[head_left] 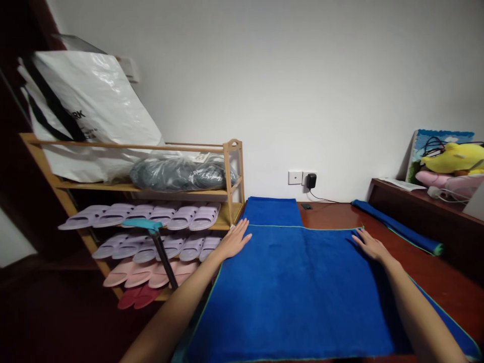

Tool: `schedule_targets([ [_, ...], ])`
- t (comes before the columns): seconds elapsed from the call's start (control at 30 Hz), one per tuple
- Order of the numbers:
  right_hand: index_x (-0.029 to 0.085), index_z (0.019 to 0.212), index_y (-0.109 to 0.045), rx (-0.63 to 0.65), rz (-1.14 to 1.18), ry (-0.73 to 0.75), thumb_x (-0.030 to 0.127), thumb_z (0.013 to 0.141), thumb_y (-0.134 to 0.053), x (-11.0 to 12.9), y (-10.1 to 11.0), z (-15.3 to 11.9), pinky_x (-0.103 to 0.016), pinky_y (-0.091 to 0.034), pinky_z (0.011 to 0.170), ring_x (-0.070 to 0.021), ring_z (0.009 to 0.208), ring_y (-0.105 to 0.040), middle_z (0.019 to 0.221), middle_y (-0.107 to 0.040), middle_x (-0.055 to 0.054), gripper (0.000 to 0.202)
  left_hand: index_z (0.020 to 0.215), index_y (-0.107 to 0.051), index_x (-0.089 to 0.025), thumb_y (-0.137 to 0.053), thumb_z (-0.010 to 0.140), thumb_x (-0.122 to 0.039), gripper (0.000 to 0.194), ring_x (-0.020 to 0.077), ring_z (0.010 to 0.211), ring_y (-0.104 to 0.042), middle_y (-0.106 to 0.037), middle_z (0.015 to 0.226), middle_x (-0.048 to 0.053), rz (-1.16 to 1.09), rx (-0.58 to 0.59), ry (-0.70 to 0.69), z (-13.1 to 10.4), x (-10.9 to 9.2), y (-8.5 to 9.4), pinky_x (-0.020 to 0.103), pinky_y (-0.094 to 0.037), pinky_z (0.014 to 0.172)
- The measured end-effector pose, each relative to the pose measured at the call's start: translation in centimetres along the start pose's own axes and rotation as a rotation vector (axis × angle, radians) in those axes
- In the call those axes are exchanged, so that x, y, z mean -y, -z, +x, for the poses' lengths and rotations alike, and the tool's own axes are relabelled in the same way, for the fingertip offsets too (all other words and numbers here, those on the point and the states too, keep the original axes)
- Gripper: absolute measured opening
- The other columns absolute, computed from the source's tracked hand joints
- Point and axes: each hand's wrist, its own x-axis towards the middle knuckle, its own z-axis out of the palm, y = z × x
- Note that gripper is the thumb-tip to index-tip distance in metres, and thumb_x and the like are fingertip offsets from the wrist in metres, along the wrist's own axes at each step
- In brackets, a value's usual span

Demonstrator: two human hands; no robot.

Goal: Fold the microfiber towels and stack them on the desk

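A large blue cloth [295, 287] with green edging lies spread over the reddish-brown wooden surface [328, 217]. My left hand [235, 239] rests palm down at its far left corner, fingers stretched out. At the far right corner, my right hand [370, 244] touches the cloth with its fingers apart. Beyond the far edge lies a folded blue cloth [273, 210], close to the wall. To the right of my right hand is a rolled blue cloth [397, 227] with a green end.
On the left stands a wooden shoe rack [229, 171] with several slippers [181, 218], a white bag [91, 96] and a plastic-wrapped grey bundle [177, 174]. A black plug [311, 180] sits in the wall socket. The right ledge [393, 190] holds a yellow plush toy [454, 157].
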Motion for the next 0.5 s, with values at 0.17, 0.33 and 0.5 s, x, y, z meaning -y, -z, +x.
schedule_targets([
  [0.17, 0.026, 0.144, -0.032, 0.001, -0.003, -0.039, 0.064, 0.088, -0.02, -0.2, -1.2, 1.0, -0.043, -0.017, 0.114, -0.0183, 0.141, -0.015, 0.152, -0.022, -0.005, 0.068, 0.149, -0.022, -0.017, -0.02, 0.098, -0.052, 0.062, 0.0209, 0.142, -0.007, -0.013, 0.155, 0.006, -0.003, 0.044, 0.072, 0.3, 2.7, -2.2, 0.035, -0.017, 0.113],
  [0.33, 0.013, 0.142, -0.035, -0.072, -0.001, -0.107, 0.061, 0.088, -0.019, 0.6, 0.2, -0.4, -0.051, -0.017, 0.112, -0.0248, 0.141, -0.017, 0.151, -0.024, -0.014, 0.074, 0.148, -0.023, -0.019, -0.023, 0.098, -0.049, 0.058, 0.0241, 0.142, -0.012, -0.015, 0.155, 0.007, 0.057, 0.073, 0.082, -0.2, 2.1, -1.3, 0.042, -0.021, 0.111],
  [0.5, 0.014, 0.132, -0.049, -0.169, 0.039, 0.064, 0.055, 0.087, -0.033, 4.6, 3.7, -6.4, -0.05, -0.025, 0.11, -0.0291, 0.137, -0.028, 0.148, -0.032, -0.015, 0.062, 0.145, -0.031, -0.014, -0.044, 0.094, -0.031, 0.055, 0.03, 0.141, -0.016, -0.021, 0.153, 0.015, 0.156, 0.03, 0.023, 0.1, -1.8, 2.1, 0.053, -0.014, 0.111],
])
